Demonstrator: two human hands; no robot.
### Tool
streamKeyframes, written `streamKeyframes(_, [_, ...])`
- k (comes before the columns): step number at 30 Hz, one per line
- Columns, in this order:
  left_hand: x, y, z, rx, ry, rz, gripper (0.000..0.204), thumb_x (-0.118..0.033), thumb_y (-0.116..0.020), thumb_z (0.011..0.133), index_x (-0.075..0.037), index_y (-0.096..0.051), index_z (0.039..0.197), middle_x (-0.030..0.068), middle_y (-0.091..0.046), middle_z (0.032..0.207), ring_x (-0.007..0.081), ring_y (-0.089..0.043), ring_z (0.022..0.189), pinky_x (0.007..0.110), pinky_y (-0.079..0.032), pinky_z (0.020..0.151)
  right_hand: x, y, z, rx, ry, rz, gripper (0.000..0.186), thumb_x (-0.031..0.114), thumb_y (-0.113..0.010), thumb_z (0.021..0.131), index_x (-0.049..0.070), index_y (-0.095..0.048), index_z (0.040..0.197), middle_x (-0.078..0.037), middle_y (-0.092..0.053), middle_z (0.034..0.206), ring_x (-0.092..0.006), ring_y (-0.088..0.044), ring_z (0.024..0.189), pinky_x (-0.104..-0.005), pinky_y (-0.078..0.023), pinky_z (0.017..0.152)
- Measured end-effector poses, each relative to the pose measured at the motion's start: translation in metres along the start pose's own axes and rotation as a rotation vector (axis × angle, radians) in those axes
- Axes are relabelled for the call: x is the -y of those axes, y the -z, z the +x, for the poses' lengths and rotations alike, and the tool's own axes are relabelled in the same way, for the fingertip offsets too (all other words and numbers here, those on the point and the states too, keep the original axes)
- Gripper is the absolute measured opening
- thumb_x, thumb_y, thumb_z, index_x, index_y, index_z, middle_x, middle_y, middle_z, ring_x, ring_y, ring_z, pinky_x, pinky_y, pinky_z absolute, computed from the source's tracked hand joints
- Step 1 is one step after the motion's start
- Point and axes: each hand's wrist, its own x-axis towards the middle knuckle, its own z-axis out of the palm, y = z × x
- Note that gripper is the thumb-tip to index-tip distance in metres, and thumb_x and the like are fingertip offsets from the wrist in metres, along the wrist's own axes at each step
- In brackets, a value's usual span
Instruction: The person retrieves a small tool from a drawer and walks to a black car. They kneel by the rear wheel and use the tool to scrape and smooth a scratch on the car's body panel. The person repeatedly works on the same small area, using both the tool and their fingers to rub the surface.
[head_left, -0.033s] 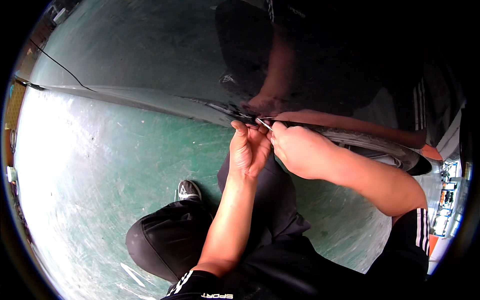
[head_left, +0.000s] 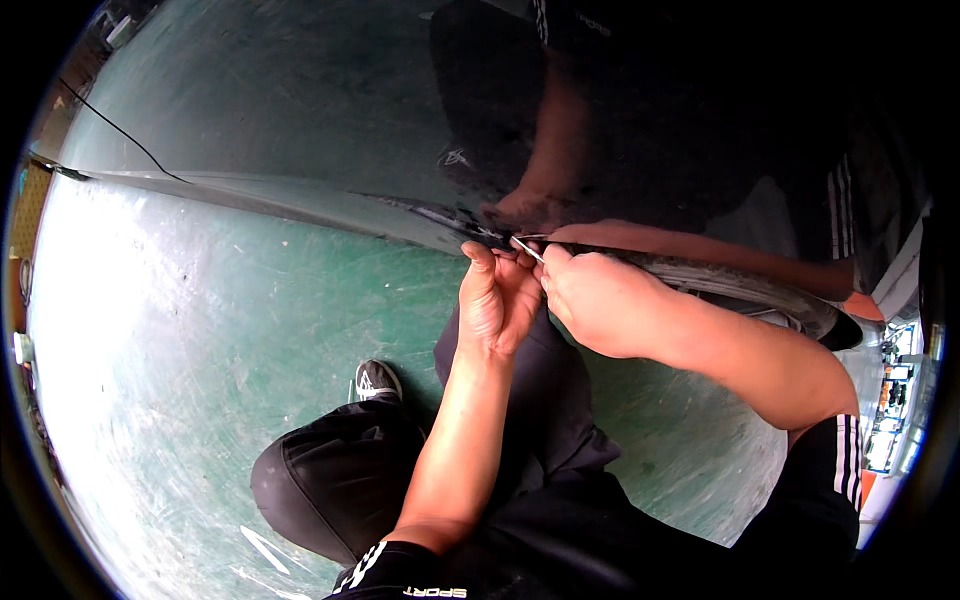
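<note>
A glossy dark car body [head_left: 690,130] fills the upper part of the view, mirroring my arms. Pinched in my right hand [head_left: 600,302] is a thin silver rod [head_left: 527,249], like a screwdriver shaft; its rear end is hidden in the fist. The rod's tip meets the panel's lower edge, just ahead of the wheel arch. My left hand [head_left: 497,297] is beside it, palm up with the thumb raised and apart. Its fingers reach to the underside of that edge, and their tips are partly hidden. A dark scuffed strip [head_left: 437,214] runs along the sill left of my hands.
To the right of my hands a tyre [head_left: 735,285] sits under the arch. Below me is a green, scratched floor [head_left: 250,310]. My bent knee [head_left: 320,480] and a grey shoe [head_left: 378,380] are at lower left. A lit doorway area [head_left: 895,400] shows far right.
My right elbow has shifted very slightly to the right, and the rod's tip a touch to the left. My left hand stays in place.
</note>
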Motion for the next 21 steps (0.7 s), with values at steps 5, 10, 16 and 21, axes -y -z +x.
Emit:
streamKeyframes(5, [0.002, -0.005, 0.001, -0.014, 0.004, -0.008, 0.076, -0.057, -0.075, 0.082, -0.01, -0.055, 0.138, 0.003, -0.067, 0.119, 0.02, -0.061, 0.113, 0.039, -0.047, 0.11, 0.002, -0.001, 0.0, 0.035, -0.029, -0.168, 0.025, 0.016, -0.049, 0.103, -0.006, -0.052, 0.111, -0.026, -0.07, 0.077, -0.0424, -0.072, 0.073, -0.0515, -0.058, 0.065])
streamKeyframes(10, [0.003, -0.002, 0.003, -0.047, 0.002, -0.037, 0.062, -0.059, -0.075, 0.081, -0.01, -0.062, 0.116, -0.0022, -0.059, 0.092, 0.0142, -0.053, 0.088, 0.033, -0.049, 0.094, 0.003, -0.002, -0.002, -0.011, 0.043, -0.315, 0.018, 0.01, -0.054, 0.096, -0.005, -0.052, 0.105, -0.021, -0.07, 0.072, -0.0348, -0.073, 0.065, -0.0451, -0.06, 0.056])
streamKeyframes(16, [0.004, -0.006, 0.003, -0.065, -0.028, -0.014, 0.049, -0.058, -0.076, 0.08, -0.014, -0.063, 0.097, -0.0046, -0.052, 0.078, 0.012, -0.047, 0.079, 0.03, -0.048, 0.085, -0.003, -0.008, -0.002, -0.08, 0.087, -0.307, 0.019, 0.008, -0.054, 0.093, -0.006, -0.052, 0.106, -0.019, -0.07, 0.07, -0.0345, -0.073, 0.065, -0.0441, -0.059, 0.057])
streamKeyframes(21, [0.002, -0.021, 0.003, -0.098, -0.015, 0.024, 0.046, -0.058, -0.077, 0.08, -0.017, -0.061, 0.091, -0.006, -0.05, 0.076, 0.0115, -0.046, 0.075, 0.029, -0.048, 0.081, -0.001, -0.003, -0.003, -0.047, 0.096, -0.321, 0.017, 0.006, -0.053, 0.093, -0.006, -0.053, 0.106, -0.018, -0.07, 0.069, -0.0328, -0.073, 0.063, -0.0427, -0.059, 0.056])
